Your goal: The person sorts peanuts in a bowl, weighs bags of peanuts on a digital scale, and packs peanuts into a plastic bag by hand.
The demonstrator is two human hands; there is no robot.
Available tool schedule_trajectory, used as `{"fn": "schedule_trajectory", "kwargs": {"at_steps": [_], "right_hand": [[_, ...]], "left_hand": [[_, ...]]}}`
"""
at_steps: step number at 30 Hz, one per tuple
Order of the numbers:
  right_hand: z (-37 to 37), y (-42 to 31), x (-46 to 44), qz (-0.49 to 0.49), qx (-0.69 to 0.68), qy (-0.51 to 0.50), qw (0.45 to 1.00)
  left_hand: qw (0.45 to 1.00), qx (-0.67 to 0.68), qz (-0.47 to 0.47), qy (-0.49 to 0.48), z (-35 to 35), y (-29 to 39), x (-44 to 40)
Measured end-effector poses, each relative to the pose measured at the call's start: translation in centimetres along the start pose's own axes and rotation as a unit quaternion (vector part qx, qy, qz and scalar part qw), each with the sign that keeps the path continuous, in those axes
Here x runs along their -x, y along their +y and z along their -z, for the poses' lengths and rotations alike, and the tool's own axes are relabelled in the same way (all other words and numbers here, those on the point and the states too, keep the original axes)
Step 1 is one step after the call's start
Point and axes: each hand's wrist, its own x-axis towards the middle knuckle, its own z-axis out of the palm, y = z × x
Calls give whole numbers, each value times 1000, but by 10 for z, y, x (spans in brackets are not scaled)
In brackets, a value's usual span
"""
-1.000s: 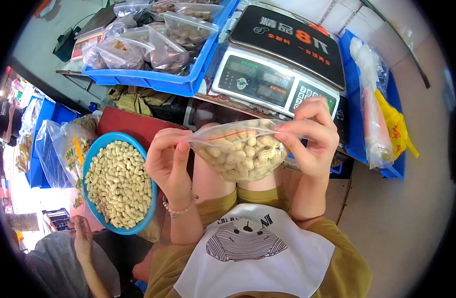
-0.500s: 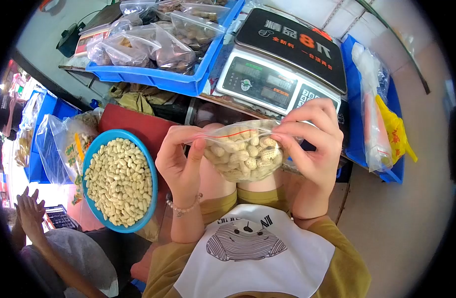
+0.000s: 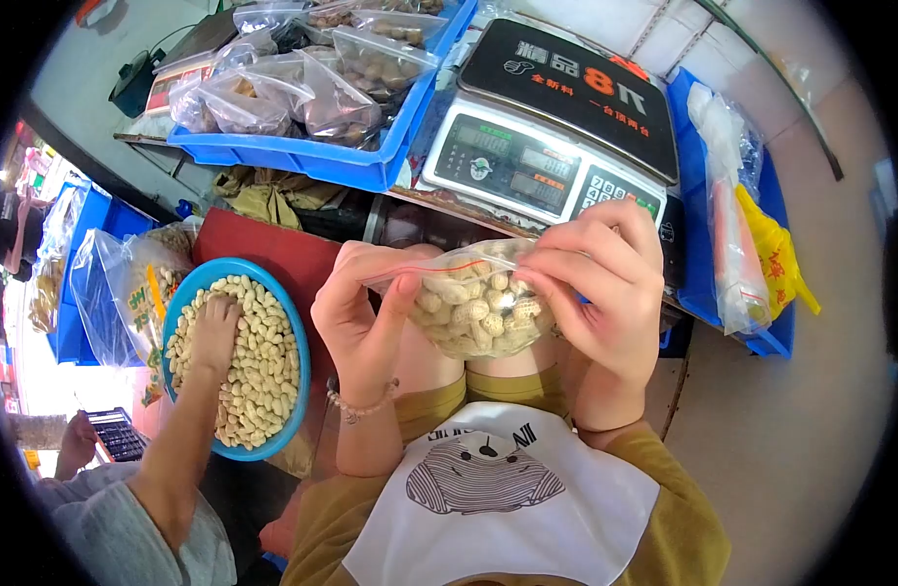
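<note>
A clear zip bag (image 3: pixel 480 327) filled with peanuts in their shells hangs between my two hands, above my lap. My left hand (image 3: pixel 363 303) pinches the left end of its red-lined top edge between thumb and fingers. At the other end of that edge, my right hand (image 3: pixel 605 283) has thumb and fingertips closed on the plastic, the fingers bent over it. To the left stands a round blue basin (image 3: pixel 302 363) full of unshelled peanuts (image 3: pixel 263 366). Another person's hand (image 3: pixel 214 332) reaches into those peanuts.
A digital scale (image 3: pixel 556 146) with a black top stands ahead. Left of it, a blue tray (image 3: pixel 371 168) carries several filled zip bags. Another blue tray (image 3: pixel 698 200) with plastic bags lies right. A red surface (image 3: pixel 263 244) is beside the basin.
The other person's hands were together at the lower left; one arm has since moved into the basin. My right hand has shifted slightly left along the bag's top edge.
</note>
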Motion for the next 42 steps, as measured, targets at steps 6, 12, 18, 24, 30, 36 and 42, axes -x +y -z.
{"fn": "schedule_trajectory", "kwargs": {"at_steps": [6,12,18,24,30,36,42], "right_hand": [[0,0,2,40,48,14,998],[2,3,3,41,45,-6,998],[5,-2,-4,19,22,-24,999],[-5,1,2,63,62,1,996],[4,3,4,26,68,-42,996],[14,10,8,14,121,-92,988],[9,36,30,-64,-73,-42,994]], "left_hand": [[1000,4,-13,-6,-4,-3,1],[998,59,19,-5,-6,-6,2],[999,40,2,-21,-2,-10,2],[999,-27,-44,-2,1,-12,2],[994,-70,-85,-12,0,-8,-2],[985,-124,-111,-41,4,-3,-13],[995,20,-89,-40,1,-28,-9]]}}
